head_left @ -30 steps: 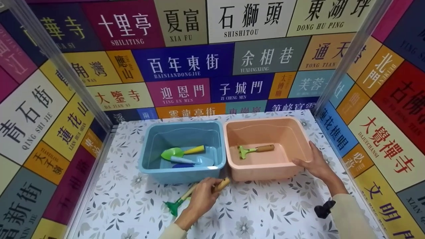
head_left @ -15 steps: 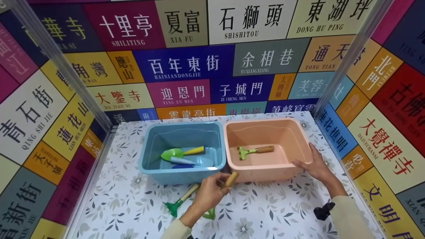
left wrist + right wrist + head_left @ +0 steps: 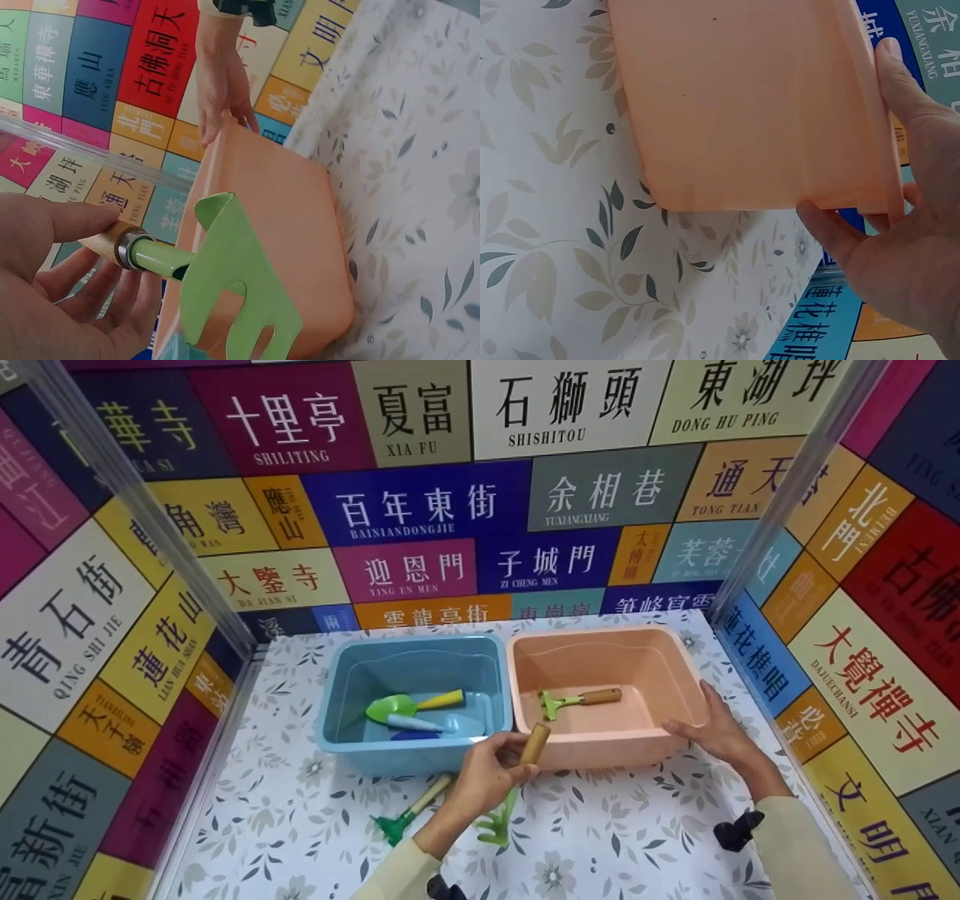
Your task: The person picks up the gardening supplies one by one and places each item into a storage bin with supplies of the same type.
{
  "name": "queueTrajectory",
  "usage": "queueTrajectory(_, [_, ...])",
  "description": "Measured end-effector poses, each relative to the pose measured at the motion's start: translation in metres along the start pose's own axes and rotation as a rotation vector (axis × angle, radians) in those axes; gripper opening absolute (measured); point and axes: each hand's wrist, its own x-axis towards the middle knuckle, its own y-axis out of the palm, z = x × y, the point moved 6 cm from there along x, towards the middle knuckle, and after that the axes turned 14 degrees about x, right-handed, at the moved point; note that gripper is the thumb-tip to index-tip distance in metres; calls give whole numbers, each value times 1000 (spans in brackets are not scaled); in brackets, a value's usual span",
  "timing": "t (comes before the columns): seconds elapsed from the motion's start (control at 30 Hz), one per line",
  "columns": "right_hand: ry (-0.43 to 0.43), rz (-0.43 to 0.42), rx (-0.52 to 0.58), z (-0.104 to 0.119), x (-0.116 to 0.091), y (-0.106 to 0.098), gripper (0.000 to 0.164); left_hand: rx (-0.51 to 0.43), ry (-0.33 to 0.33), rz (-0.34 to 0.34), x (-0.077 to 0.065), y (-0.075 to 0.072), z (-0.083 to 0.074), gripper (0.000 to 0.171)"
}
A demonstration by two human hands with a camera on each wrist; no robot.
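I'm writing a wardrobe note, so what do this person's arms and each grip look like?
The left sleeve and right sleeve are plain pale cream. A small black device sits beside each. The left grip and right grip are bare, without gloves.

Left fingers (image 3: pixel 142 311) pinch while right fingers (image 3: pixel 831 231) grip (thumb (image 3: pixel 907 88) spread apart).
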Motion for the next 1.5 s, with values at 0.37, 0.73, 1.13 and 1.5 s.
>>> queueTrajectory(0.37, [142,93,-20,0,-3,-19,123,-103,-14,-6,6,1,-22,40])
queueTrajectory(0.73, [262,89,-37,2,-1,-27,128,-164,-59,45,15,2,-46,42])
queueTrajectory(1.13, [170,70,-157,18,7,-23,125,-290,-175,-39,42,4,-44,45])
queueTrajectory(1.5, [161,79,-235,31,7,-18,117,-446,-304,-93,58,8,-37,47])
